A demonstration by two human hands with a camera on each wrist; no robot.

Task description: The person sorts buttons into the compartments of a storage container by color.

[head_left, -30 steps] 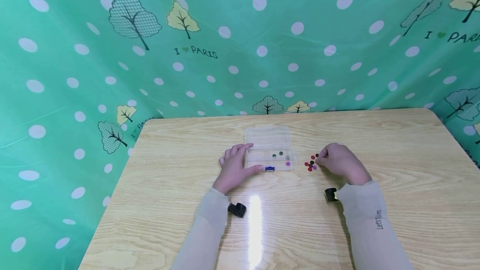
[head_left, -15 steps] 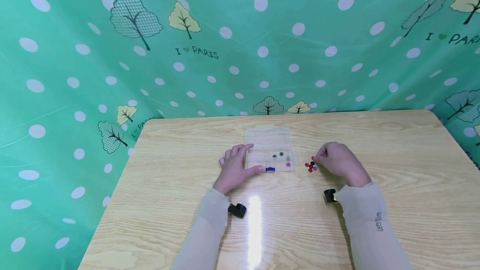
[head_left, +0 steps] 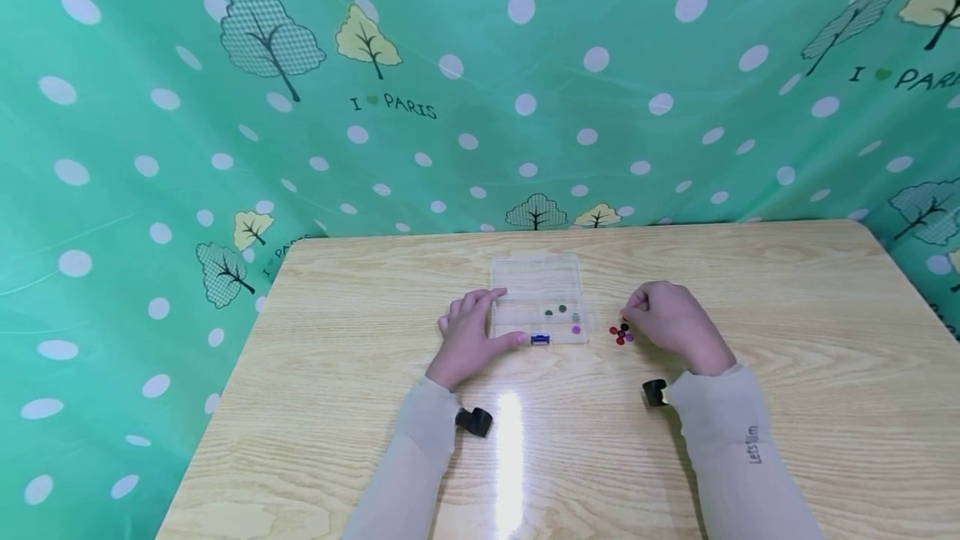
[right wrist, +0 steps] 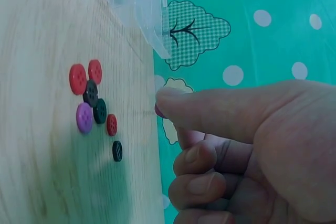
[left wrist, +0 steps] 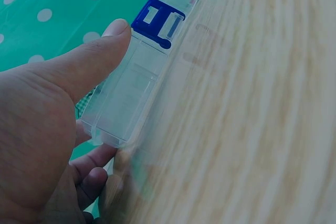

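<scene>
A clear plastic compartment box with a blue latch lies with its lid folded back. My left hand grips its left end, thumb along the front by the latch and fingers round the far side. Several green and purple buttons lie inside. My right hand pinches a small purple button between thumb and forefinger, mostly covered by the thumb. Below those fingertips is a loose group with red buttons, a purple button and dark buttons.
The wooden table carries the box near its back edge. A green dotted cloth with printed trees hangs behind and at the sides. Small black cameras are worn on both wrists.
My right hand has shifted slightly left towards the box, over part of the button group. A black button seen earlier beside its fingertips is now hidden in the head view. The left hand stays still.
</scene>
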